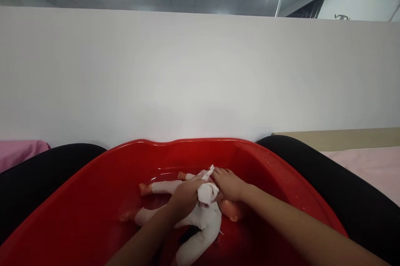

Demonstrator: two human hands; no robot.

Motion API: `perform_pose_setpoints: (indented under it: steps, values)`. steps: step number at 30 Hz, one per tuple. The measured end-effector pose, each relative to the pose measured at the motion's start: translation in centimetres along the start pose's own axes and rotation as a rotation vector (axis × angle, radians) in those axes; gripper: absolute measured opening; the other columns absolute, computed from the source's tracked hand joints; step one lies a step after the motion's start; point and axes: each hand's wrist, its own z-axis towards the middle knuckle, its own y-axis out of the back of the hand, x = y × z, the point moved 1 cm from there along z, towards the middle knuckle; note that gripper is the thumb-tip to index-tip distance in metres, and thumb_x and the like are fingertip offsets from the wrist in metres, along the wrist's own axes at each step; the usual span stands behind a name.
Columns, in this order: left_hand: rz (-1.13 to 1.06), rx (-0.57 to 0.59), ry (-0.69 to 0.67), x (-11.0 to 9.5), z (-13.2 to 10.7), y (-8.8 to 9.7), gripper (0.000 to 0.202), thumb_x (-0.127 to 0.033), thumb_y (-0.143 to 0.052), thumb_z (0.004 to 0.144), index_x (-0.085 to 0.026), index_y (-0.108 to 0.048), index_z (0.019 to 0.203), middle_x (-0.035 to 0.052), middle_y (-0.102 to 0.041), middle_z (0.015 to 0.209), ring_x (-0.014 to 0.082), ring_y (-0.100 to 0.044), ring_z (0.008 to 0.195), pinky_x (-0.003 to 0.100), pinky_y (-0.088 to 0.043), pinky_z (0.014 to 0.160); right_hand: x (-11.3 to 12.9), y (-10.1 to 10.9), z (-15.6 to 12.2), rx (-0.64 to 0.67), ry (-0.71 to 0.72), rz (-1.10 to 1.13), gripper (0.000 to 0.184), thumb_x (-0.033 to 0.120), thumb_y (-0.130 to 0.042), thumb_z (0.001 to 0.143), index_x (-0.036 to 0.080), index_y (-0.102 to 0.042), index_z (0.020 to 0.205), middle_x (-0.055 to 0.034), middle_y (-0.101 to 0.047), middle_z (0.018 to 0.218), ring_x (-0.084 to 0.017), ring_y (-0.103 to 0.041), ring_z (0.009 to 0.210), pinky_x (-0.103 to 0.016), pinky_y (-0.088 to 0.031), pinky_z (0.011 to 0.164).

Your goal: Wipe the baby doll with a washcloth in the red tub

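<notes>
A baby doll (203, 220) with a white cloth body lies in a red tub (81, 212), legs to the left and head (230, 208) to the right. Over its chest, my left hand (186, 195) is closed around a bunched white cloth (207, 193), whose end sticks out past the fingers. My right hand (229, 183) rests by the doll's head and neck, fingers stretched out and partly overlapping it. The doll's face is mostly hidden beneath that hand. A dark patch shows under the doll's near arm.
Black-clad legs (300, 157) flank the tub on both sides. Behind it rises a white partition (200, 74). Pink fabric (21, 151) lies at the far left, and a paler pink sheet (371, 166) covers a surface at the right. The tub's inside looks wet.
</notes>
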Motion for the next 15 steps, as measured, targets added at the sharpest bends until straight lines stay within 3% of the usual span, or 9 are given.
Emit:
perform_pose_setpoints:
  steps: [2, 4, 6, 8, 11, 13, 15]
  values:
    - [-0.205, -0.02, -0.051, 0.1, -0.2, -0.9, 0.045, -0.025, -0.042, 0.1, -0.028, -0.072, 0.134, 0.002, -0.072, 0.149, 0.0215, -0.062, 0.141, 0.031, -0.041, 0.128, 0.5, 0.5, 0.0, -0.077, 0.138, 0.094, 0.085, 0.041, -0.085, 0.084, 0.024, -0.053, 0.161, -0.0168, -0.046, 0.173, -0.038, -0.045, 0.158, -0.055, -0.036, 0.131]
    - [-0.274, -0.014, -0.019, 0.5, -0.4, -1.5, 0.042, -0.028, -0.044, 0.1, -0.027, -0.069, 0.133, 0.0043, -0.073, 0.146, 0.0228, -0.064, 0.138, 0.035, -0.044, 0.127, 1.2, 1.0, -0.2, -0.116, 0.246, 0.167, 0.046, 0.031, -0.071, 0.093, 0.026, -0.073, 0.138, -0.0098, -0.067, 0.154, -0.03, -0.059, 0.144, -0.043, -0.044, 0.123]
    - [-0.289, -0.002, 0.095, 0.9, -0.5, -1.7, 0.043, -0.033, -0.049, 0.099, -0.025, -0.065, 0.138, 0.0072, -0.074, 0.143, 0.0242, -0.068, 0.131, 0.037, -0.053, 0.118, 1.5, 1.2, -0.4, -0.168, 0.187, 0.176, 0.024, 0.025, -0.06, 0.096, 0.023, -0.08, 0.11, -0.008, -0.079, 0.127, -0.026, -0.069, 0.122, -0.037, -0.05, 0.107]
    - [-0.178, 0.05, 0.208, 0.8, -0.8, -2.0, 0.062, -0.039, -0.059, 0.095, -0.018, -0.056, 0.153, 0.0141, -0.067, 0.153, 0.0292, -0.062, 0.142, 0.041, -0.051, 0.121, 1.4, 1.4, -0.5, -0.258, 0.028, 0.151, 0.022, 0.025, -0.054, 0.097, 0.021, -0.076, 0.096, -0.0087, -0.08, 0.112, -0.025, -0.07, 0.105, -0.036, -0.049, 0.092]
    - [0.102, 0.27, 0.251, 0.3, -1.5, -2.8, 0.105, -0.046, -0.075, 0.086, -0.009, -0.031, 0.174, 0.0195, -0.03, 0.181, 0.0385, -0.026, 0.169, 0.055, -0.021, 0.14, 0.6, 1.5, -0.4, -0.433, -0.107, 0.217, 0.022, 0.028, -0.049, 0.098, 0.021, -0.069, 0.096, -0.0081, -0.078, 0.108, -0.023, -0.068, 0.097, -0.035, -0.045, 0.086]
    - [0.179, 0.39, 0.219, 0.1, -2.3, -3.9, 0.12, -0.062, -0.077, 0.084, -0.015, -0.018, 0.178, 0.0151, -0.007, 0.186, 0.0408, -0.005, 0.172, 0.065, -0.006, 0.14, -0.1, 1.7, -0.3, -0.54, -0.152, 0.342, 0.022, 0.033, -0.046, 0.1, 0.022, -0.065, 0.095, -0.0063, -0.077, 0.106, -0.022, -0.067, 0.096, -0.034, -0.044, 0.086]
    - [0.194, 0.423, 0.157, 0.3, -3.0, -5.1, 0.126, -0.081, -0.071, 0.083, -0.021, -0.015, 0.178, 0.0135, 0.004, 0.185, 0.0427, 0.006, 0.171, 0.073, 0.001, 0.136, -0.9, 2.0, -0.2, -0.634, -0.205, 0.445, 0.025, 0.04, -0.045, 0.102, 0.023, -0.062, 0.097, -0.0052, -0.077, 0.105, -0.023, -0.067, 0.096, -0.034, -0.045, 0.086]
